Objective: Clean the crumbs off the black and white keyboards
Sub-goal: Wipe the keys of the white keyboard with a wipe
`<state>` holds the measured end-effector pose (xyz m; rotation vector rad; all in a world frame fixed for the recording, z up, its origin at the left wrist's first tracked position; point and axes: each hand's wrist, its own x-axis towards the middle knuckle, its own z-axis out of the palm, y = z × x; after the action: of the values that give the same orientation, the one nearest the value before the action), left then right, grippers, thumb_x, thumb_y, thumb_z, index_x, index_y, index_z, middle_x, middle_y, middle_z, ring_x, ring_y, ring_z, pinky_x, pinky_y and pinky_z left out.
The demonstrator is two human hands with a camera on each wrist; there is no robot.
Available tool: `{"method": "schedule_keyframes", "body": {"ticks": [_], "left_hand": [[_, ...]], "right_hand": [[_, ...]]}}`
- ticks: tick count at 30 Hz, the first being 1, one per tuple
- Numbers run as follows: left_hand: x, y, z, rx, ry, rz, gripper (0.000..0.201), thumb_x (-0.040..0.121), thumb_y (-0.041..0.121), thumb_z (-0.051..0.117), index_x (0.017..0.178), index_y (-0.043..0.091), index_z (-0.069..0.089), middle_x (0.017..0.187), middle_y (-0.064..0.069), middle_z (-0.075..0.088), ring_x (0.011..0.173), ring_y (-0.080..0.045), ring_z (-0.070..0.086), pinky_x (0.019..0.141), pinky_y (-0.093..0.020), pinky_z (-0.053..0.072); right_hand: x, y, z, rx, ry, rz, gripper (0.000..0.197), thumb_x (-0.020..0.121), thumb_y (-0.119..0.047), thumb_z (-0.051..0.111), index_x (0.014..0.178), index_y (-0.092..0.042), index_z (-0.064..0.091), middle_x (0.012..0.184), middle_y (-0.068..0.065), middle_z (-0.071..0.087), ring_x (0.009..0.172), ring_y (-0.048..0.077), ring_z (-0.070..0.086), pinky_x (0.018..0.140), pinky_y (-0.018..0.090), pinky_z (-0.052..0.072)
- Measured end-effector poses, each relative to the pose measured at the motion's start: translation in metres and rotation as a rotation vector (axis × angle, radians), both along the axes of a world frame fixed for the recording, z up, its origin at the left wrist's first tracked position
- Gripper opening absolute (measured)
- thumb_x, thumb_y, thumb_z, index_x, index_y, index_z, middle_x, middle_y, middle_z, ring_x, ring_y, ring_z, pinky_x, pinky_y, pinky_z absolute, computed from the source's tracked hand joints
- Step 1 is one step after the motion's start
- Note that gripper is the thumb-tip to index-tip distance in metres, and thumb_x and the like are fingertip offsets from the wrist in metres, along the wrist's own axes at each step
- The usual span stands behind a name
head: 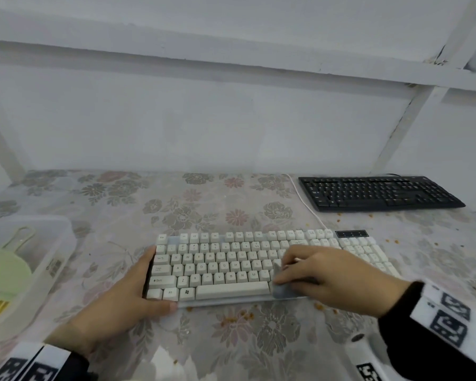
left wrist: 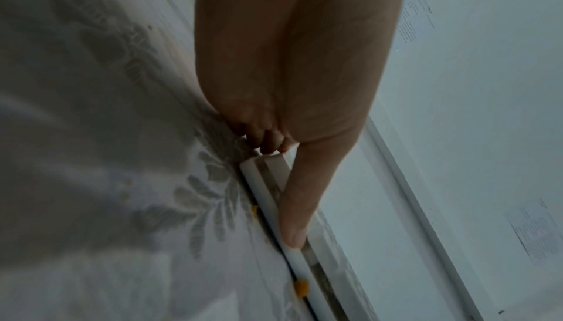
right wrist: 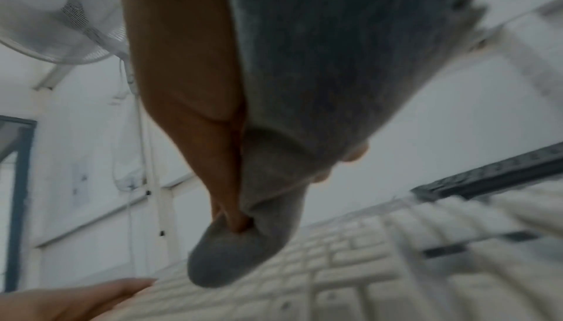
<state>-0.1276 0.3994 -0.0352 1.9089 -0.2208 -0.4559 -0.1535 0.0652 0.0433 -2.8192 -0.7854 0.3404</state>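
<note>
The white keyboard point(head: 231, 266) lies on the flowered tablecloth in front of me. My left hand point(head: 138, 287) grips its left end, thumb along the front edge point(left wrist: 292, 227), fingers round the side. My right hand point(head: 313, 270) holds a grey cloth point(head: 282, 290) and presses it on the keys right of the space bar; in the right wrist view the grey cloth point(right wrist: 304, 85) hangs from the palm over the white keyboard point(right wrist: 335, 278). The black keyboard point(head: 377, 192) sits at the back right, untouched. Orange crumbs point(head: 237, 317) lie on the tablecloth along the white keyboard's front edge.
A clear plastic bin point(head: 52, 243) at the left holds a green brush point(head: 3, 273) with yellow bristles. More crumbs point(head: 368, 215) are scattered in front of the black keyboard. A white cable point(head: 305, 202) runs from the white keyboard toward the wall. A fan point(right wrist: 55, 13) stands behind.
</note>
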Motion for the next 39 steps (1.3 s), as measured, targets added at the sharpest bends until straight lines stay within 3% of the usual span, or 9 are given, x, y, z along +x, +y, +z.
{"method": "schedule_keyframes", "body": {"ticks": [5, 7, 11, 14, 19, 26, 31, 34, 39], "left_hand": [[0.0, -0.001, -0.001, 0.022, -0.01, 0.008, 0.087, 0.071, 0.014, 0.084, 0.126, 0.057, 0.032, 0.121, 0.038, 0.055, 0.113, 0.009, 0.056, 0.094, -0.017, 0.043], [0.0, -0.002, 0.0, 0.035, -0.031, 0.011, 0.085, 0.072, 0.01, 0.082, 0.122, 0.057, 0.031, 0.118, 0.044, 0.053, 0.111, 0.014, 0.054, 0.088, -0.012, 0.043], [0.001, 0.0, -0.002, 0.039, -0.032, 0.008, 0.087, 0.071, 0.014, 0.084, 0.127, 0.055, 0.032, 0.122, 0.04, 0.053, 0.114, 0.012, 0.054, 0.092, -0.016, 0.042], [0.001, -0.001, -0.001, 0.042, -0.039, 0.013, 0.086, 0.071, 0.012, 0.083, 0.124, 0.055, 0.032, 0.12, 0.043, 0.052, 0.112, 0.013, 0.054, 0.087, -0.011, 0.043], [0.0, -0.004, 0.001, 0.026, -0.041, 0.015, 0.084, 0.072, 0.006, 0.081, 0.122, 0.053, 0.032, 0.114, 0.048, 0.051, 0.108, 0.017, 0.054, 0.077, 0.001, 0.042], [0.0, -0.004, 0.002, 0.001, -0.035, 0.004, 0.085, 0.072, 0.006, 0.08, 0.124, 0.052, 0.031, 0.117, 0.045, 0.052, 0.11, 0.015, 0.054, 0.08, -0.001, 0.043], [-0.002, -0.005, 0.003, -0.023, -0.025, 0.013, 0.083, 0.073, 0.003, 0.079, 0.123, 0.051, 0.034, 0.115, 0.044, 0.055, 0.108, 0.015, 0.055, 0.079, -0.002, 0.045], [-0.002, -0.005, 0.003, -0.034, -0.024, 0.014, 0.083, 0.072, 0.001, 0.079, 0.123, 0.05, 0.035, 0.116, 0.041, 0.056, 0.109, 0.013, 0.056, 0.079, -0.004, 0.045], [-0.002, -0.006, 0.003, -0.044, -0.024, 0.02, 0.081, 0.072, 0.0, 0.078, 0.12, 0.05, 0.036, 0.112, 0.045, 0.055, 0.106, 0.015, 0.057, 0.076, -0.001, 0.045]], "right_hand": [[-0.005, 0.008, -0.029, -0.013, -0.092, -0.006, 0.029, 0.09, -0.033, 0.048, 0.111, -0.041, 0.066, 0.109, -0.019, 0.056, 0.095, 0.006, 0.059, 0.065, 0.026, 0.048], [-0.01, -0.005, -0.03, -0.014, -0.095, -0.049, 0.03, 0.089, -0.034, 0.046, 0.112, -0.042, 0.065, 0.109, -0.021, 0.054, 0.095, 0.002, 0.058, 0.067, 0.024, 0.049], [-0.018, -0.029, -0.03, -0.041, -0.12, -0.11, 0.029, 0.088, -0.039, 0.046, 0.109, -0.046, 0.065, 0.104, -0.022, 0.054, 0.088, -0.001, 0.058, 0.059, 0.018, 0.046], [-0.018, -0.04, -0.025, -0.088, -0.055, -0.145, 0.026, 0.094, -0.039, 0.048, 0.114, -0.048, 0.062, 0.11, -0.024, 0.05, 0.093, -0.003, 0.054, 0.067, 0.016, 0.043], [-0.015, -0.051, -0.014, -0.127, 0.041, -0.23, 0.024, 0.092, -0.035, 0.055, 0.109, -0.049, 0.065, 0.106, -0.029, 0.05, 0.083, -0.019, 0.046, 0.066, 0.009, 0.039], [-0.007, -0.067, 0.002, -0.084, 0.1, -0.333, 0.047, 0.081, -0.018, 0.062, 0.068, -0.063, 0.056, 0.092, -0.016, 0.06, 0.085, 0.0, 0.057, 0.075, 0.028, 0.049], [-0.011, -0.063, 0.009, -0.036, 0.004, -0.295, 0.027, 0.087, -0.022, 0.064, 0.097, -0.046, 0.07, 0.099, -0.02, 0.058, 0.087, 0.001, 0.057, 0.075, 0.025, 0.048], [-0.023, -0.063, -0.011, -0.157, -0.02, -0.217, 0.026, 0.09, -0.029, 0.056, 0.107, -0.047, 0.064, 0.108, -0.027, 0.051, 0.088, -0.006, 0.052, 0.066, 0.015, 0.044], [-0.035, -0.064, -0.015, -0.334, -0.068, -0.303, 0.026, 0.096, -0.035, 0.044, 0.115, -0.047, 0.056, 0.117, -0.023, 0.042, 0.104, 0.003, 0.05, 0.07, 0.02, 0.044]]}}
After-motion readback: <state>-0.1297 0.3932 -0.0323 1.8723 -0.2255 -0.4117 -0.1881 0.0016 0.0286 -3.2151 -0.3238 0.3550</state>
